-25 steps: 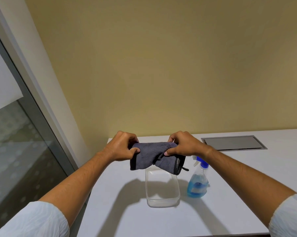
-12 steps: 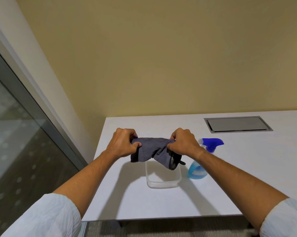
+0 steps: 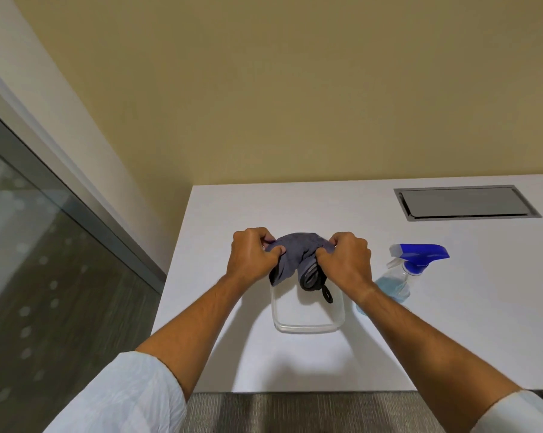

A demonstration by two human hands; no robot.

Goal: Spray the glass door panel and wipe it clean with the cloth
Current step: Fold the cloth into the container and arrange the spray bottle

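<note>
A dark grey cloth (image 3: 295, 257) is bunched between both fists above a clear plastic tub (image 3: 307, 326). My left hand (image 3: 253, 253) grips its left end and my right hand (image 3: 346, 260) grips its right end, the two close together. The cloth's loose ends and a small black loop hang down over the tub. A spray bottle (image 3: 401, 276) with a blue trigger head and blue liquid stands on the table just right of my right wrist. The glass door panel (image 3: 36, 276) with its grey frame fills the left side.
The white table (image 3: 232, 354) meets a yellow wall at the back. A grey metal cable hatch (image 3: 463, 203) is set flush in the tabletop at the back right. Grey carpet (image 3: 295, 414) shows below the table's near edge.
The view has tilted down, so the table and carpet show more. My hands have drawn closer together, bunching the cloth tighter over the tub.
</note>
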